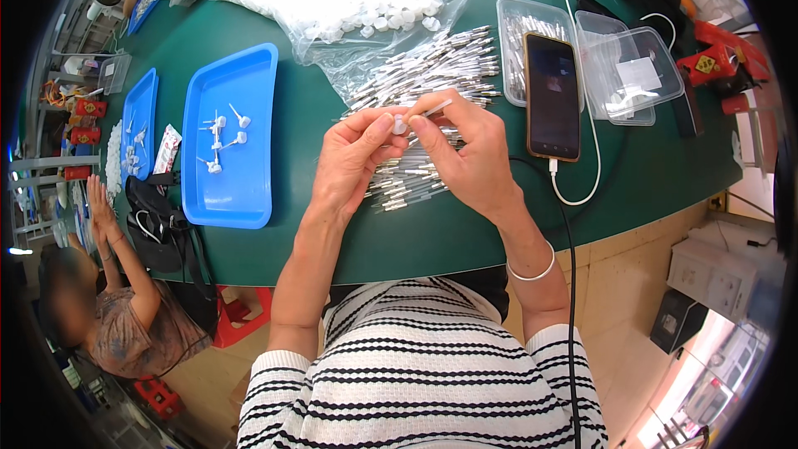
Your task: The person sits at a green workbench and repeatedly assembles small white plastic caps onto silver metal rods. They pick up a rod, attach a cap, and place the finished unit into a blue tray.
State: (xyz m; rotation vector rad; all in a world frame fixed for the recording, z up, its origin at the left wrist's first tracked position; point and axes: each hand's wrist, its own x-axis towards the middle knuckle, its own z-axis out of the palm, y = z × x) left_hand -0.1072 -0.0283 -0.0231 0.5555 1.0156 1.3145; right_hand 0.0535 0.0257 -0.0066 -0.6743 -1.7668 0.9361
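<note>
My left hand (351,151) pinches a small white plastic cap (399,125) between thumb and fingers. Closed on a thin white rod (438,108), my right hand (467,148) meets the left at the cap; fingers hide whether rod and cap are joined. Beneath both hands spreads a pile of thin rods (449,62) with silvery ends. Beyond it lies a clear bag (332,58) spilling many white caps (399,12). To the left, a blue tray (229,204) holds several white caps with thin stems (218,137).
Right of the pile, a phone (552,100) on a white charging cable leans against a clear box (536,12) of rods. Another clear container (640,75) sits beyond. At left are a second blue tray (152,104), a black bag (154,224) and a seated person (125,308) with raised hands.
</note>
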